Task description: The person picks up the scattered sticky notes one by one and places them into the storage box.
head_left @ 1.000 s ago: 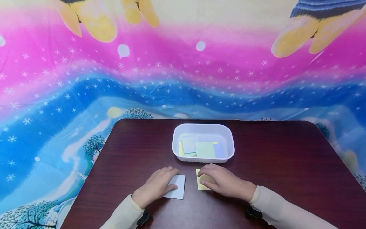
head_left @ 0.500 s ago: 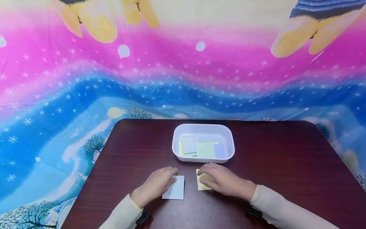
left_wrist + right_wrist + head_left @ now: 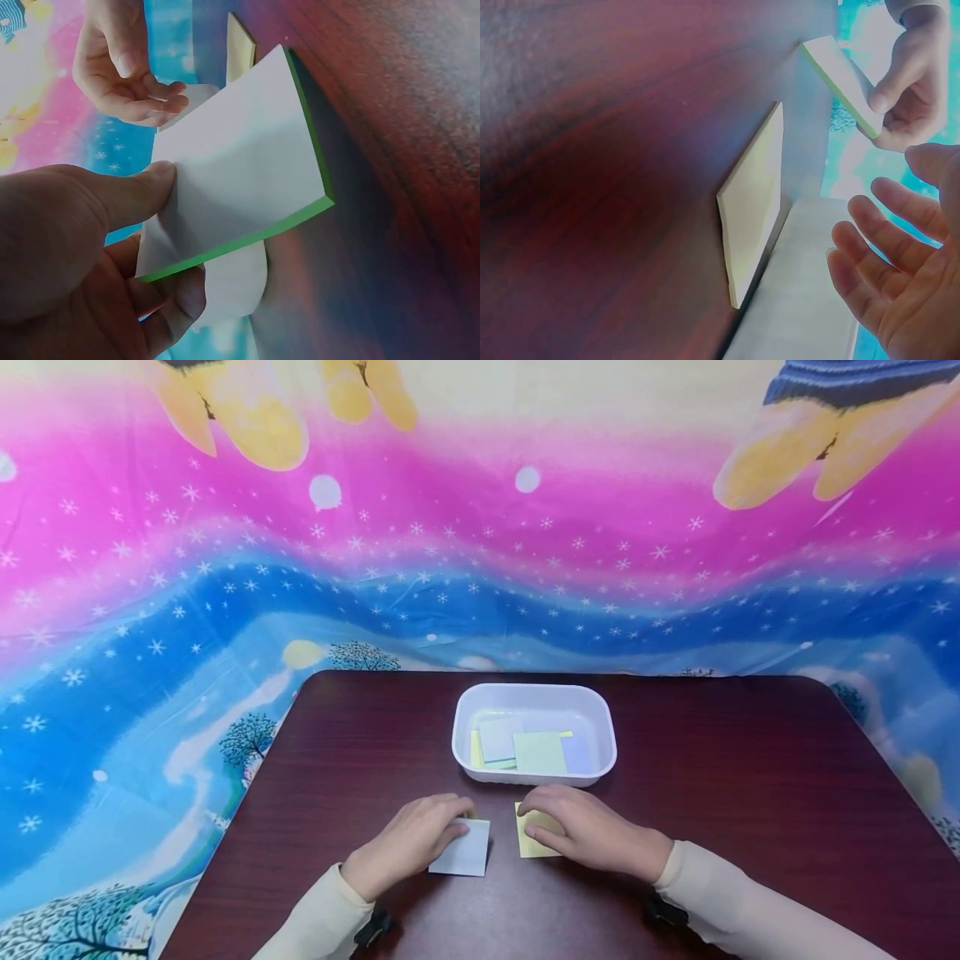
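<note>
My left hand [image 3: 405, 839] pinches a sticky note pad [image 3: 463, 850] along one edge, thumb on top and fingers beneath. In the left wrist view the pad's top looks whitish and its sides are green [image 3: 247, 244]. It is tilted up off the table there. Over a yellow sticky note pad [image 3: 529, 842] hovers my right hand [image 3: 600, 831], its fingers loosely bent around nothing. The right wrist view shows that pad [image 3: 754, 210] lying flat on the table, apart from the fingers [image 3: 866, 274]. In the head view the right hand covers part of it.
Beyond both hands stands a white plastic tub [image 3: 534, 779]. Inside lie several note pads, including a pale green one [image 3: 540, 753] and a lilac one [image 3: 576, 753]. The dark wooden table [image 3: 720, 760] ends at a patterned cloth backdrop [image 3: 480, 527].
My left thumb has drawn back to the pad's far edge, and the pad has tilted up and shifted slightly right. The right hand and the yellow pad have stayed almost still.
</note>
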`<action>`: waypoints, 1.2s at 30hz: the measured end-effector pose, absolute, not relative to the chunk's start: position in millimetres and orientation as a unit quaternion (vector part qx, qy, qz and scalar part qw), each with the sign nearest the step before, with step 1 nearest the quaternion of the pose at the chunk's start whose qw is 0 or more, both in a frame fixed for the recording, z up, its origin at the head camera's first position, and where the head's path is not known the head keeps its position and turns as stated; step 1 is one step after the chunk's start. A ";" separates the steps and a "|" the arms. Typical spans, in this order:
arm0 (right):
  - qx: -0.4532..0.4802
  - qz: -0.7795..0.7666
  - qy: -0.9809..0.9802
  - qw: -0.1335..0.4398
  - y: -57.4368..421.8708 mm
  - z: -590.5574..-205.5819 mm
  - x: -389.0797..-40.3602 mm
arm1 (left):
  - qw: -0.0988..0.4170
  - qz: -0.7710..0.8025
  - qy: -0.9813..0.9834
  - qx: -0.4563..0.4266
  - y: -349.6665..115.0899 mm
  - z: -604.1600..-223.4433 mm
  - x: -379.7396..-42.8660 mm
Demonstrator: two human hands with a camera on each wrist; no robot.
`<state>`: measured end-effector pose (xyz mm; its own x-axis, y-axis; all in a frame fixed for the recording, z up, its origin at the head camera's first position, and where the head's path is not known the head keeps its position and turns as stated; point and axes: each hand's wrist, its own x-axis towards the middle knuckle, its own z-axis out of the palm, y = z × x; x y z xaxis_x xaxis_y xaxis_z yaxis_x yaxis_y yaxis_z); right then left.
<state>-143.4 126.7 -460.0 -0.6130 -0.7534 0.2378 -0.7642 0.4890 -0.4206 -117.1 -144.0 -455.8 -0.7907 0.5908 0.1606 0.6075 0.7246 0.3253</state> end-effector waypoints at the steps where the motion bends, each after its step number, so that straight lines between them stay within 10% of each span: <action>1: 0.440 0.249 -0.863 0.012 126.8 -459.2 -143.8 | 0.025 -0.182 -0.928 -0.324 -143.8 -454.8 -117.2; 36: 0.442 0.243 -0.863 0.034 128.9 -432.0 -160.0 | 0.060 -0.214 -0.922 -0.318 -142.9 -409.0 -130.4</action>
